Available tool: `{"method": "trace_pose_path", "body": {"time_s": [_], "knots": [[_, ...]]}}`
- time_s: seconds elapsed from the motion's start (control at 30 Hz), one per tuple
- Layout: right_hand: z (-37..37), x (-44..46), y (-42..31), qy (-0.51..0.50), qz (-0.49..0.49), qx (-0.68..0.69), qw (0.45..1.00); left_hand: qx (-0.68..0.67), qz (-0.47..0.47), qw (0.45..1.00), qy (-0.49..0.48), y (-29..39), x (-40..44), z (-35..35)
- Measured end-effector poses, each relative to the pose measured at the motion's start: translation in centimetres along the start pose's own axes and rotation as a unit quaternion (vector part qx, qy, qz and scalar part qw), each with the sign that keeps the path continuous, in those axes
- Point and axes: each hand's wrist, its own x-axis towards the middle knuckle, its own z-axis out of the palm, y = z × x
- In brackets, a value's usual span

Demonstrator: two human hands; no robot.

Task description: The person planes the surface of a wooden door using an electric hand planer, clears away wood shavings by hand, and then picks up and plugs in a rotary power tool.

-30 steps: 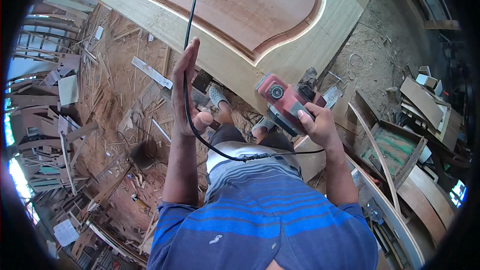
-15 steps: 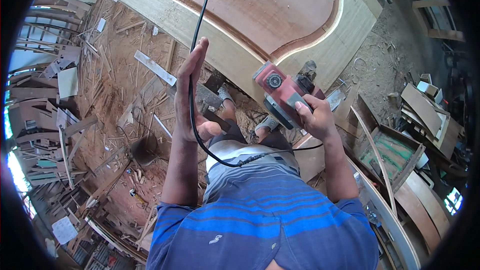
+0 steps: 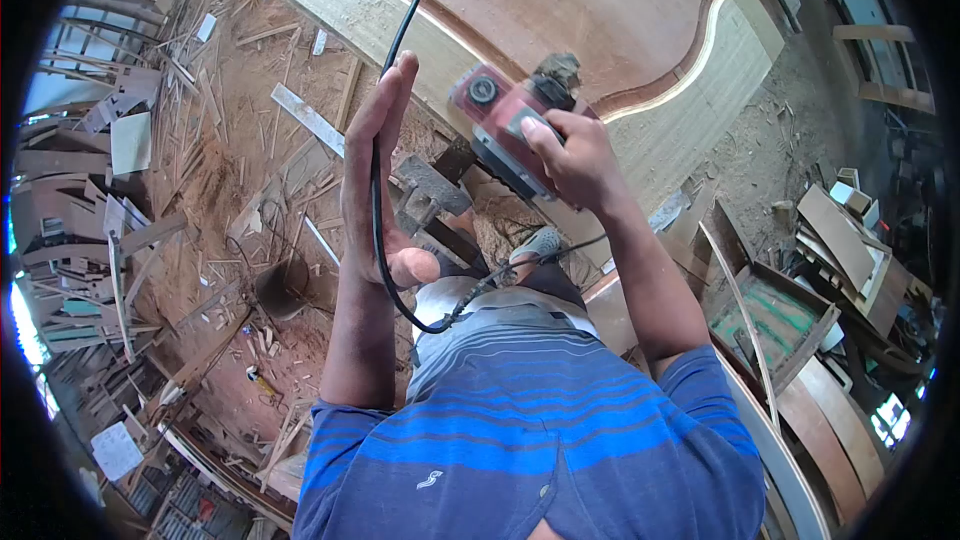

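My right hand (image 3: 570, 160) is wrapped around the handle of a red electric hand planer (image 3: 500, 115). The planer is held in the air, tilted, near the edge of a large wooden panel (image 3: 560, 10) with a curved moulding. My left hand (image 3: 378, 180) is raised on edge, its fingers stretched out and the thumb apart. A black power cord (image 3: 412, 12) runs down along the palm of that hand without the fingers closing round it. From there the cord loops past a taped section in front of my shirt and back toward the planer.
Wood strips and shavings (image 3: 215, 155) litter the floor at left. Below my hands stands a grey metal piece (image 3: 430, 185), close to my legs. Stacked offcuts (image 3: 85, 250) line the left side; boards and a green-stained wooden tray (image 3: 770, 315) lie at right.
My right hand has moved the planer left and slightly up, closer to my left hand and over the panel's edge. The cord's loop has shifted left; my left hand stays nearly in place.
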Motion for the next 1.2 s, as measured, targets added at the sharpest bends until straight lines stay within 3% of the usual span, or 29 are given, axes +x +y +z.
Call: {"method": "trace_pose_path", "body": {"time_s": [0.07,0.23,0.37,0.47,0.57,0.6,0.73,0.8,0.83,0.9,0.97,1.03,1.1,1.2], "knots": [[1.0,2.2,-1.3,0.002,-0.015,-0.028,0.999,0.009,0.004,1.0,0.002,0.1,0.2,-0.8],[3.7,8.0,-5.0,-0.008,-0.057,-0.031,0.998,-0.046,0.116,0.992,0.001,-3.9,0.0,-2.8],[6.7,14.4,-7.8,-0.01,-0.092,-0.047,0.995,-0.056,0.098,0.994,0.018,-4.2,0.4,-3.2],[8.0,16.9,-9.7,0.009,-0.104,-0.058,0.993,-0.041,0.012,0.998,0.034,-1.5,1.0,-3.8],[7.2,16.0,-8.4,0.006,-0.124,-0.026,0.992,0.022,0.035,0.998,0.039,0.3,2.1,-4.5],[6.5,14.9,-7.2,0.002,-0.174,0.048,0.984,0.027,0.044,0.998,0.043,0.6,2.3,-4.7],[-0.2,4.9,-2.4,0.031,-0.144,0.061,0.987,0.043,0.061,0.995,0.061,1.4,2.2,-5.2],[-4.7,-2.5,-1.4,0.022,-0.011,0.094,0.995,0.037,0.05,0.996,0.062,1.2,1.5,-4.5],[-6.2,-5.5,1.2,0.059,0.0,0.109,0.992,0.03,0.039,0.997,0.058,0.8,1.0,-3.8],[-9.6,-11.7,6.3,0.143,-0.077,0.0,0.987,0.012,0.015,0.999,0.039,-0.2,0.1,-1.5],[-11.5,-18.7,8.8,0.168,0.071,0.092,0.979,-0.01,-0.031,0.999,-0.003,-1.6,-1.1,1.7],[-12.7,-23.8,10.2,0.207,0.142,0.116,0.961,-0.027,-0.091,0.994,-0.058,-2.7,-2.9,5.6],[-13.2,-27.4,12.3,0.239,0.149,0.109,0.953,0.078,-0.116,0.979,-0.152,-5.6,-5.2,9.0],[-13.4,-31.7,14.6,0.273,0.176,0.148,0.934,0.237,-0.115,0.94,-0.218,-8.0,-6.9,14.5]]}}
